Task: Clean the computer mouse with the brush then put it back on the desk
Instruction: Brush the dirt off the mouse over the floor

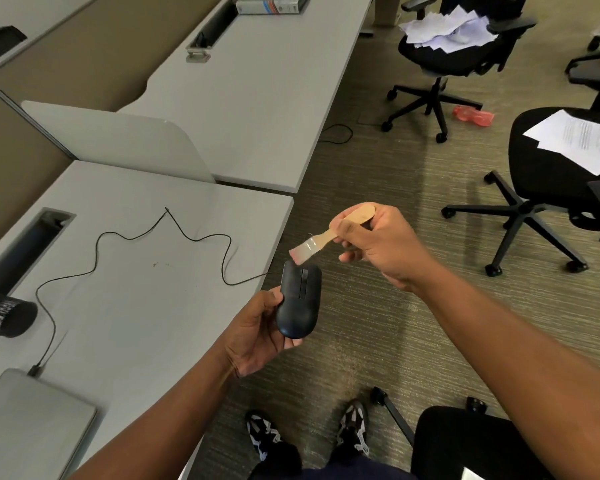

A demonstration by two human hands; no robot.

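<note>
Hands hold both task things out past the table edge, above the carpet. The left hand (pixel 257 336) cradles the black mouse (pixel 298 301) from below, palm up, thumb curled against its left side and fingers wrapped under it, buttons and scroll wheel facing up. The right hand (pixel 381 245) pinches the brush (pixel 329 232) by its wooden handle, fingers curled round the rounded end, with the pale bristles pointing down and left, just above the front of the mouse; whether they touch it cannot be told.

The mouse's thin black cable (pixel 132 237) runs from its front back over the grey table (pixel 125 323), snaking across the top to a plug at the closed grey laptop (pixel 32 420) in the lower left corner. A black mesh cup (pixel 6 317) lies near the left edge of the table.

A 2nd table (pixel 257 98) stands beyond, behind a low white divider (pixel 118 140). On the carpet (pixel 378 341) to the right stand 2 black office chairs (pixel 548 168) with loose papers (pixel 579 140) on their seats, and a pink bottle (pixel 473 116) lies on the floor between them. The person's patterned shoes (pixel 354 427) show at the bottom.
</note>
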